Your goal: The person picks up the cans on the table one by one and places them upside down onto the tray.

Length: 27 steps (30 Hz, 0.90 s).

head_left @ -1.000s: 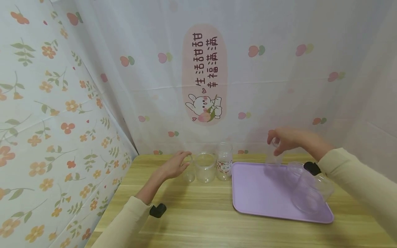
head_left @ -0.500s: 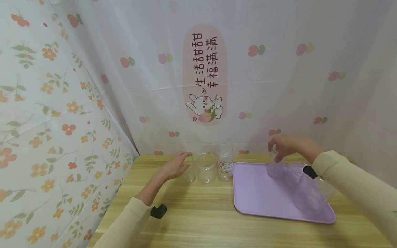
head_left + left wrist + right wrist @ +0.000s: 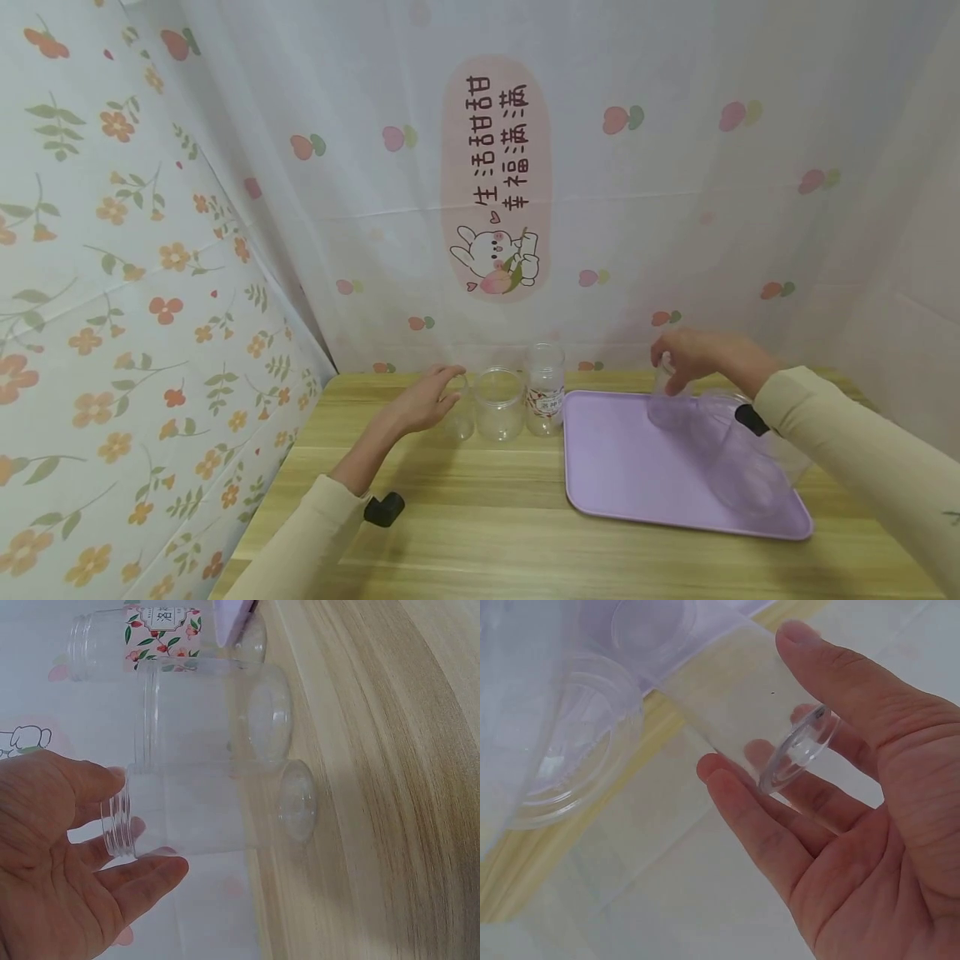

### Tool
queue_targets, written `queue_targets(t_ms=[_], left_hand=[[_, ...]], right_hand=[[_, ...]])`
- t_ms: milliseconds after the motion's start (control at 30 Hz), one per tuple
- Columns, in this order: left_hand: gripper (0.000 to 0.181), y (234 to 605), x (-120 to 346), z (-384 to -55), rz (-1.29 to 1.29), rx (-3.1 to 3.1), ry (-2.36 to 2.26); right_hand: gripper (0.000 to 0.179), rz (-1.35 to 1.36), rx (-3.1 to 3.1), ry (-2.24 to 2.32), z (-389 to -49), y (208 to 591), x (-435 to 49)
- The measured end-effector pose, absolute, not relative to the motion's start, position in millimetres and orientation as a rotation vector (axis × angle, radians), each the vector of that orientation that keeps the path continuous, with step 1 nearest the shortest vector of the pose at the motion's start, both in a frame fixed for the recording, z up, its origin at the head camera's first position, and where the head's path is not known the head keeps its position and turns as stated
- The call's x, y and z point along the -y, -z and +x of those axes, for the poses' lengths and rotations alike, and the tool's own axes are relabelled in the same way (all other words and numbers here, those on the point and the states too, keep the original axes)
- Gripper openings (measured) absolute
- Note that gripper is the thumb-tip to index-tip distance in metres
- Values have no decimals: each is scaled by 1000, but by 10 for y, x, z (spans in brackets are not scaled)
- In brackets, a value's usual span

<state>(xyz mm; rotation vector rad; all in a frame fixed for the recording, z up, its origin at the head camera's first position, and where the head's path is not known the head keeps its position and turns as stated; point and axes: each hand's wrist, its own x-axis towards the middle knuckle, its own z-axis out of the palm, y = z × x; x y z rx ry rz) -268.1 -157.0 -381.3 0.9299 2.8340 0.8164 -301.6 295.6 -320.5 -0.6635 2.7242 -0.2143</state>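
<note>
At the back left of the table my left hand [image 3: 425, 403] holds a clear narrow jar [image 3: 210, 810] by its threaded neck, thumb on one side and fingers on the other. The jar stands upright. Beside it are a wider clear jar [image 3: 499, 412] and a taller clear jar with a pink floral label [image 3: 544, 402]. My right hand [image 3: 697, 358] grips the upper end of a clear cylindrical container [image 3: 731, 686], which has a thick disc-shaped end near the palm. Its lower end is over the back edge of the purple tray [image 3: 626, 475].
Other clear containers [image 3: 750, 475] are on the right part of the tray, partly behind my right forearm. A printed curtain [image 3: 375, 208] hangs right behind the table [image 3: 480, 517], and a floral cloth [image 3: 135, 333] hangs at the left.
My right hand has lowered the clear container slightly, toward the tray's back edge. My left hand stays at the narrow jar's neck.
</note>
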Motion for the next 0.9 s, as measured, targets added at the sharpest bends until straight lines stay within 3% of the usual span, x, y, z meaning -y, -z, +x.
queue_targets(t_ms=[467,900], left_hand=[[45,3810,1576,-2665,929,-2854,-794],[45,3813,1573,-2667,912,-2844,-815]], right_hand=[[43,-666,-2718,137,-2992,3207,-2942],[58,-621,-2756,114,-2943,3168,-2942]])
